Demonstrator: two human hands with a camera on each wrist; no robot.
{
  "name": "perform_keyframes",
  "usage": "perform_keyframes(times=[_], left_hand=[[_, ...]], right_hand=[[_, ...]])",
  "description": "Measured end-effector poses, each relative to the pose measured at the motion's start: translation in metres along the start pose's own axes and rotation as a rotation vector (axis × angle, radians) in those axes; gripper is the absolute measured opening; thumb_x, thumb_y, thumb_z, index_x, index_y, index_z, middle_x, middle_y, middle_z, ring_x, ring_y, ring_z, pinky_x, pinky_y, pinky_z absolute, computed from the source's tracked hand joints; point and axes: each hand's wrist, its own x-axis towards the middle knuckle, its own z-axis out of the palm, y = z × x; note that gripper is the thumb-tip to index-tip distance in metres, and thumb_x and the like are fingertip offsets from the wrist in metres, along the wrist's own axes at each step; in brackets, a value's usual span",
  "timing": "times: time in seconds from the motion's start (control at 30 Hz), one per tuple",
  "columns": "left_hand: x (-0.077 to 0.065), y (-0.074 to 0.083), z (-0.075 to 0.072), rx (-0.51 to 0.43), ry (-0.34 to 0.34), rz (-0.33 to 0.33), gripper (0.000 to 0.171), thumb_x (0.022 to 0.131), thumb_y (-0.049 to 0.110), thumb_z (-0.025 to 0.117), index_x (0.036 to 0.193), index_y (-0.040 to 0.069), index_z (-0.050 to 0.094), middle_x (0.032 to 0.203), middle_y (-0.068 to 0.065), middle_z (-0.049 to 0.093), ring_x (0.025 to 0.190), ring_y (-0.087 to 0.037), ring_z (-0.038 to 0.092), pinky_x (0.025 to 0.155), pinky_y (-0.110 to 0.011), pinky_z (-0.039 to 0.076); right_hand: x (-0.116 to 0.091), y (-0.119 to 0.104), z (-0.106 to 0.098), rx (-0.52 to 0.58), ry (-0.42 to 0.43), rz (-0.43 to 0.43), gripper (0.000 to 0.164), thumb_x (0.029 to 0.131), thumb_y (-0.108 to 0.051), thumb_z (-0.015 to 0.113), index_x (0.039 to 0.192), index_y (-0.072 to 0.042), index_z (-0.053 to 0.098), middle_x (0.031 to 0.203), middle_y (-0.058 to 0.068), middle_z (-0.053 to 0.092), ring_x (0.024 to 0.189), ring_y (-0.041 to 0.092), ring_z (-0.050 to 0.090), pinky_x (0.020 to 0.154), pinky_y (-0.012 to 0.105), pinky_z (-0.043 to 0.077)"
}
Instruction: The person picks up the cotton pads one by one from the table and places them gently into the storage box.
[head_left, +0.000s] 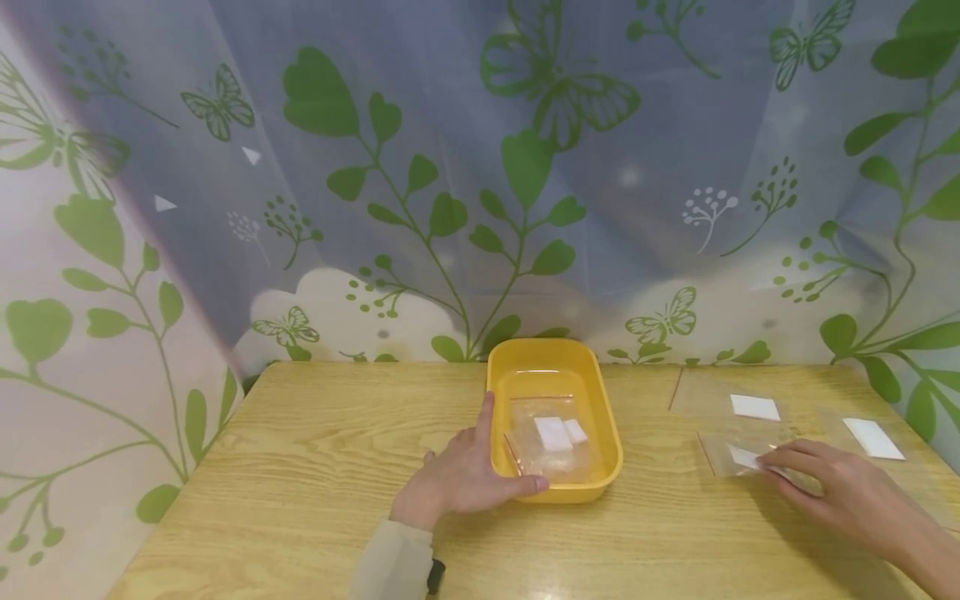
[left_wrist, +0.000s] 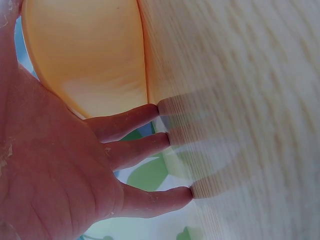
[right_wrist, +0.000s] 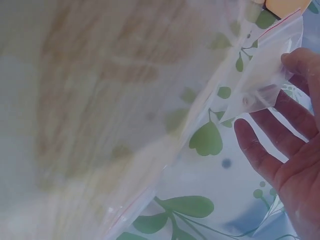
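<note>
In the head view a yellow plastic basin (head_left: 611, 433) holds clear zip bags (head_left: 525, 417) with white pieces (head_left: 553, 433) in them. My left hand (head_left: 465, 471) rests against its near left corner, thumb over the front rim and index finger along the left wall. The left wrist view shows the other fingers (left_wrist: 135, 150) of that hand straight, their tips right at the table. To the right, my right hand (head_left: 840, 483) pinches a small clear zip bag (head_left: 720, 454) with a red seal line and a white piece inside. The right wrist view shows this bag (right_wrist: 265, 75) raised at a tilt between thumb and fingers.
Two more zip bags with white pieces (head_left: 755, 407) (head_left: 873, 438) lie on the wood-grain table (head_left: 337, 467), behind and beside my right hand. A curtain (head_left: 450, 208) with green leaves and butterflies hangs along the table's back edge.
</note>
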Motion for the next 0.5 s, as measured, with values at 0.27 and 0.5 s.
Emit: perform_keyframes(times=[0.27,0.5], left_hand=[[0.001,-0.001,0.001,0.003,-0.006,-0.001,0.132,0.074,0.088,0.063,0.165,0.028,-0.013,0.161,-0.021,0.041,0.146,-0.042,0.043,0.110,-0.082,0.025],[0.001,-0.001,0.001,0.009,-0.011,-0.004,0.133,0.073,0.089,0.061,0.164,0.029,-0.014,0.161,-0.021,0.041,0.146,-0.042,0.044,0.110,-0.082,0.024]], right_hand=[[0.010,-0.006,0.003,0.020,0.073,-0.045,0.062,0.104,-0.061,0.038,0.086,-0.018,0.078,0.083,-0.005,0.073,0.068,0.013,0.069,0.062,0.009,0.050],[0.018,-0.011,0.005,-0.001,0.106,-0.070,0.061,0.106,-0.058,0.038,0.084,-0.017,0.078,0.083,-0.006,0.073,0.069,0.015,0.069,0.067,0.008,0.051]])
